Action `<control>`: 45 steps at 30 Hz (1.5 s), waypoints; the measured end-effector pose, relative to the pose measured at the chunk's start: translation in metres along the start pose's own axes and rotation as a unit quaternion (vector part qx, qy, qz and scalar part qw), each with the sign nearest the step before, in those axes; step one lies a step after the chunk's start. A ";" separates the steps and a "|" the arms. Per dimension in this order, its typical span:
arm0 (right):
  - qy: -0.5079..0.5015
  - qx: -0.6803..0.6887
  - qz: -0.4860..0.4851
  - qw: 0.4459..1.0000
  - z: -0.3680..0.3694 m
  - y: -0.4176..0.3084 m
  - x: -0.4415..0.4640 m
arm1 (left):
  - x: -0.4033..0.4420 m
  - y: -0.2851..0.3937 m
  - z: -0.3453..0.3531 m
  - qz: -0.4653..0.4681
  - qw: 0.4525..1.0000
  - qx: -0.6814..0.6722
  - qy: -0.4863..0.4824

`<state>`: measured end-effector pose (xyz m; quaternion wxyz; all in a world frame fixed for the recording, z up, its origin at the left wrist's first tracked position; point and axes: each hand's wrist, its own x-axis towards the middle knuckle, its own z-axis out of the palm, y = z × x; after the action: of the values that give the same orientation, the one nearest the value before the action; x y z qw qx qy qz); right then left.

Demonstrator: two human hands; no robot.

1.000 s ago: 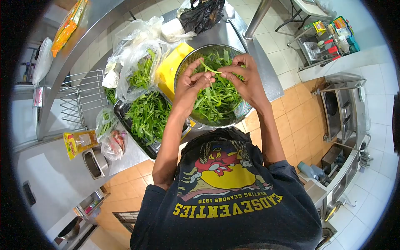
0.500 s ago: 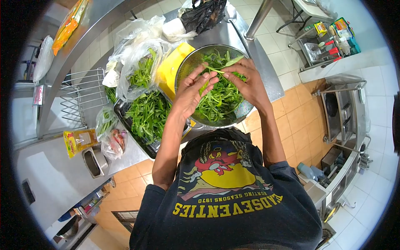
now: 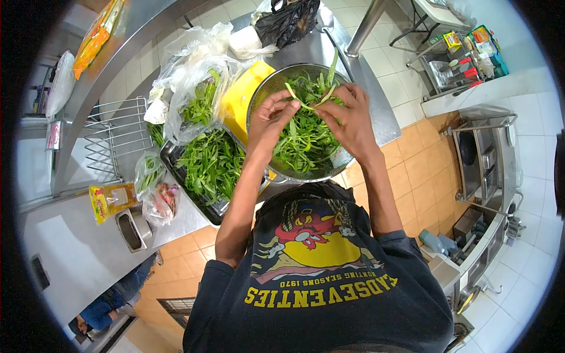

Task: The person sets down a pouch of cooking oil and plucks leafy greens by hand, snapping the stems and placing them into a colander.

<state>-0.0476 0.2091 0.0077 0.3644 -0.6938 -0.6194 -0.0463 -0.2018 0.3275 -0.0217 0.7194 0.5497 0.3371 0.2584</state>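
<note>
Above a wide mesh strainer (image 3: pixel 263 93), both my hands pinch one leafy green stem (image 3: pixel 304 106), which looks like water spinach. My left hand (image 3: pixel 272 120) has its thumb and fingertips closed on the bent, bare end. Further along, my right hand (image 3: pixel 352 115) grips it near the leafy part, and a long leaf points away from me. Loose cut greens (image 3: pixel 305 144) lie in the strainer under my hands. To the left, a dark tray (image 3: pixel 169 154) is heaped with more leafy greens (image 3: pixel 209 165). A yellow board (image 3: pixel 240 97) lies between tray and strainer, partly hidden.
Clear plastic bags (image 3: pixel 197 50) with greens and a black bag (image 3: pixel 294 23) sit at the far side of the steel table. A wire rack (image 3: pixel 120 132), a yellow packet (image 3: pixel 112 200) and a metal container (image 3: pixel 134 229) are left. Another person (image 3: pixel 120 291) is at lower left.
The stem was nearly straight and is now bent between my hands, its leaf swung upward. My right hand turned slightly. Another person has come into view at lower left.
</note>
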 end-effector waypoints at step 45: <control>-0.012 0.054 0.044 0.997 -0.008 0.009 -0.004 | -0.012 0.036 0.000 0.238 0.922 0.305 -0.026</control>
<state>-0.0377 0.2020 0.0077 0.3952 -0.7005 -0.5941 0.0120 -0.2093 0.3285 0.0156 0.4425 0.8131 0.2404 0.2920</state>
